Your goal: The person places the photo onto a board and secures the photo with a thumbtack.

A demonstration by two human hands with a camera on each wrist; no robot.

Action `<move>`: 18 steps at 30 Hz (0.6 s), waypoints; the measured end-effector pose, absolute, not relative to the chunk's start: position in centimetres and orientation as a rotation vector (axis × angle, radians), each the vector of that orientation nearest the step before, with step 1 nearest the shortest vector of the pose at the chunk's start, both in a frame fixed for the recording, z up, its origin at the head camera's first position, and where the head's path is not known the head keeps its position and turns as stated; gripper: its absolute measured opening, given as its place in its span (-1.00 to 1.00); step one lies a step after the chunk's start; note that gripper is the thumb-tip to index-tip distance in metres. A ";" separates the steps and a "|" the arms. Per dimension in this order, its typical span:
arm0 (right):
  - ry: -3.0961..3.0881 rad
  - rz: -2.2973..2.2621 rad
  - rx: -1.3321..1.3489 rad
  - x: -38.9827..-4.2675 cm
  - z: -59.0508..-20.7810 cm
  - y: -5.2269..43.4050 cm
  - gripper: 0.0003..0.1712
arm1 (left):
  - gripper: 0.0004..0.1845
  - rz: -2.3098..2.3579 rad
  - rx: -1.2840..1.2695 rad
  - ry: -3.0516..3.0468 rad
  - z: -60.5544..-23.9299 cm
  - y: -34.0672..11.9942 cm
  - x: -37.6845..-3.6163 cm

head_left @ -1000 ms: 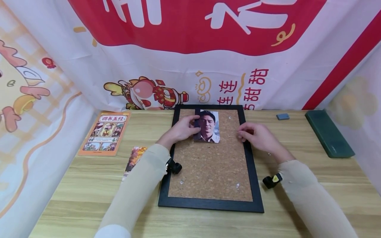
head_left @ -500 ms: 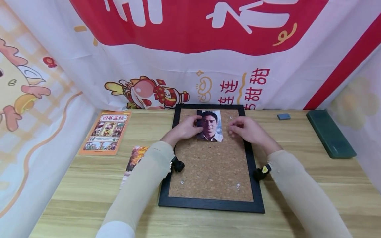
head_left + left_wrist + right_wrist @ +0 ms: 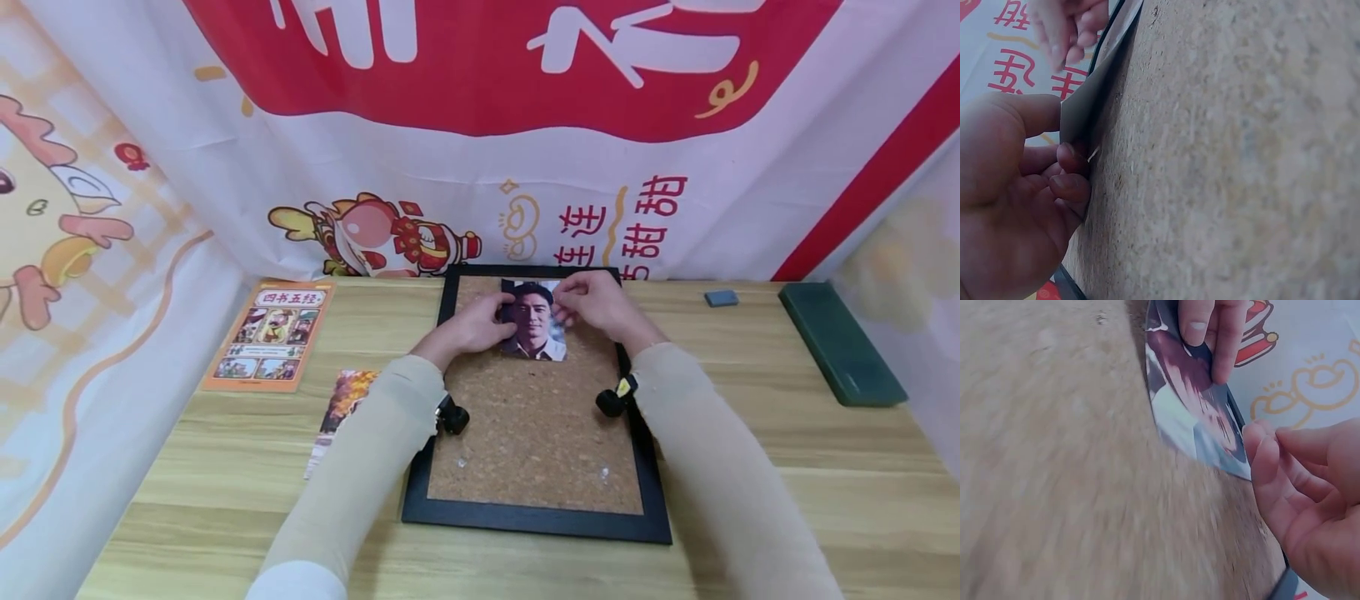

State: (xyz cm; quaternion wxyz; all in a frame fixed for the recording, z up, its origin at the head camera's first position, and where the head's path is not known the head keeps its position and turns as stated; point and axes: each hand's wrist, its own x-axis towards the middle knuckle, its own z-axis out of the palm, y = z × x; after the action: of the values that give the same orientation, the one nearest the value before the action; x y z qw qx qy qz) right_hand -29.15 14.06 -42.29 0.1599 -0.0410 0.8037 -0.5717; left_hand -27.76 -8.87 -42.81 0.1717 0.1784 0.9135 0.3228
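Observation:
Near the top of the black-framed cork board (image 3: 525, 433) is a portrait photo (image 3: 534, 327). My left hand (image 3: 477, 325) pinches its left edge, with the thumb on one side and fingers on the other. In the left wrist view the photo (image 3: 1079, 115) bends up off the cork. My right hand (image 3: 596, 302) is at the photo's upper right edge, thumb and fingertips drawn together. The right wrist view puts this right hand (image 3: 1307, 487) beside a corner of the photo (image 3: 1175, 425); whether anything small sits between the fingertips is hidden.
Small clear pieces, perhaps pins, sit low on the cork: one clear piece (image 3: 461, 462) left, another clear piece (image 3: 604, 473) right. A colourful picture (image 3: 341, 408) lies partly under my left sleeve. An orange booklet (image 3: 270, 333), a blue block (image 3: 721, 298) and a green case (image 3: 843, 346) are farther out.
My right hand has moved left from the board's right edge to the photo's right edge. The photo, gripped by my left hand, has shifted slightly right.

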 end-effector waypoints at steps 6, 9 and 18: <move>2.283 -1.626 -0.052 -31.0 -42.6 12.2 -0.73 | -0.41 0.887 0.503 2.617 -42.9 -8.8 -27.8; 2.286 -1.621 -0.048 -31.6 -42.8 11.5 -0.74 | -0.40 0.871 0.509 2.638 -42.9 -8.7 -27.7; 2.344 -1.597 0.023 -33.0 -43.2 10.1 -0.78 | -0.41 0.865 0.517 2.658 -42.7 -8.6 -27.5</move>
State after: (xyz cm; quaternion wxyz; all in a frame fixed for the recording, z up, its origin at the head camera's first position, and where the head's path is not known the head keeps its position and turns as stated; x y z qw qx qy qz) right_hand -33.00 10.12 -43.19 0.1523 0.0079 0.8168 -0.5565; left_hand -27.55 -8.64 -42.71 0.1490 0.1799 0.9246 0.3010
